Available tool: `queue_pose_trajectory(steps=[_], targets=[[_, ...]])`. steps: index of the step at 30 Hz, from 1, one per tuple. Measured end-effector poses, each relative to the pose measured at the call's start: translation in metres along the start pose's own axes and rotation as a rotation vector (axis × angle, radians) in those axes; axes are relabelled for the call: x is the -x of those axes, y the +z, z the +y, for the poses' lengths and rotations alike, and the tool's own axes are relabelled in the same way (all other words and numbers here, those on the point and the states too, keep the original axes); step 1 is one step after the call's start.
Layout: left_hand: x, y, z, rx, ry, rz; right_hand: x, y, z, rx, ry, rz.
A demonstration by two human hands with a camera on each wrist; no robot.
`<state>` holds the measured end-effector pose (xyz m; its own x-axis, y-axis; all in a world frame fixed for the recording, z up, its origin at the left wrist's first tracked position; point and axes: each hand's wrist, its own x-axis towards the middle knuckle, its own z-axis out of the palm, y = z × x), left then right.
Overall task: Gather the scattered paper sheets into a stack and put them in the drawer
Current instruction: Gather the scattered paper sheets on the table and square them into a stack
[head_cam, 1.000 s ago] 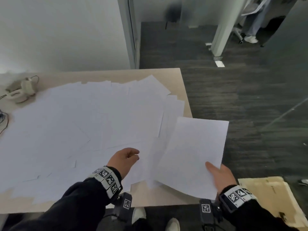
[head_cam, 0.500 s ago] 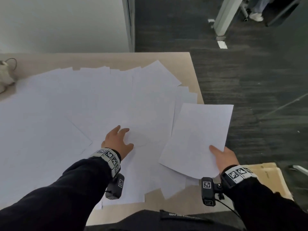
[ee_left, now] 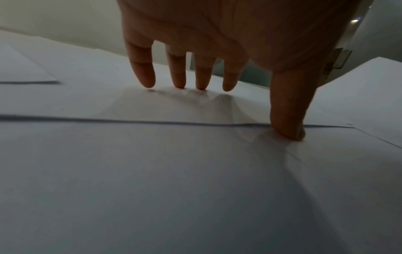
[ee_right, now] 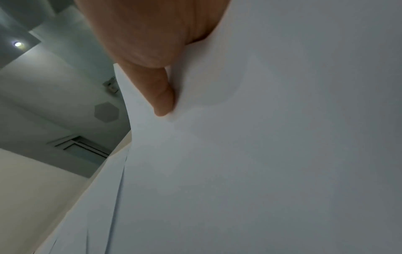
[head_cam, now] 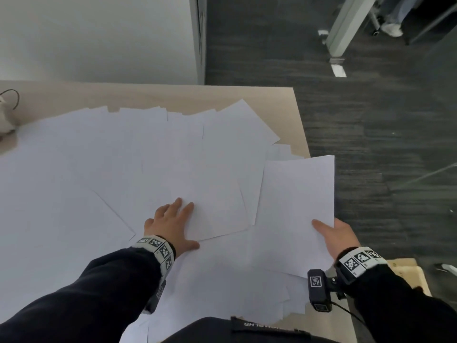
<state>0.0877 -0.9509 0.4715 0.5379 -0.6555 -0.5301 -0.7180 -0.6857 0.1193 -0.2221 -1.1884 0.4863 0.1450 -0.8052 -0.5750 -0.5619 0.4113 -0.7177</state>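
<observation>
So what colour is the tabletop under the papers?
Light beige tabletop, seen best in the head view, beyond the white paper sheets.

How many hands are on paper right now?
2. The left hand presses flat on a table sheet; the right hand pinches the held sheets at the table's right edge.
</observation>
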Motion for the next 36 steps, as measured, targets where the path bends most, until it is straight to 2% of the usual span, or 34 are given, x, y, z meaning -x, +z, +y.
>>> queue_pose_trajectory(steps=[11, 19, 23, 28, 31, 36], targets=[[0.001, -0.002, 0.005, 0.003, -0.013, -0.010, -0.056, 0.010, -0.074, 0.022, -0.113, -0.066], [0.003, -0.005, 0.007, 0.000, 0.002, -0.055, -0.089, 0.039, -0.107, 0.021, -0.095, -0.105], [0.003, -0.007, 0.007, 0.044, 0.015, -0.008, -0.098, 0.043, -0.115, 0.041, -0.086, -0.105], [0.002, -0.016, 0.004, 0.191, -0.005, 0.103, -0.093, 0.076, -0.105, 0.099, -0.056, -0.198], [0.003, -0.017, 0.000, 0.232, -0.002, 0.099, -0.080, 0.103, -0.104, 0.088, -0.060, -0.257], [0.010, -0.024, -0.002, 0.326, 0.001, 0.069, -0.063, 0.132, -0.110, 0.119, -0.094, -0.273]])
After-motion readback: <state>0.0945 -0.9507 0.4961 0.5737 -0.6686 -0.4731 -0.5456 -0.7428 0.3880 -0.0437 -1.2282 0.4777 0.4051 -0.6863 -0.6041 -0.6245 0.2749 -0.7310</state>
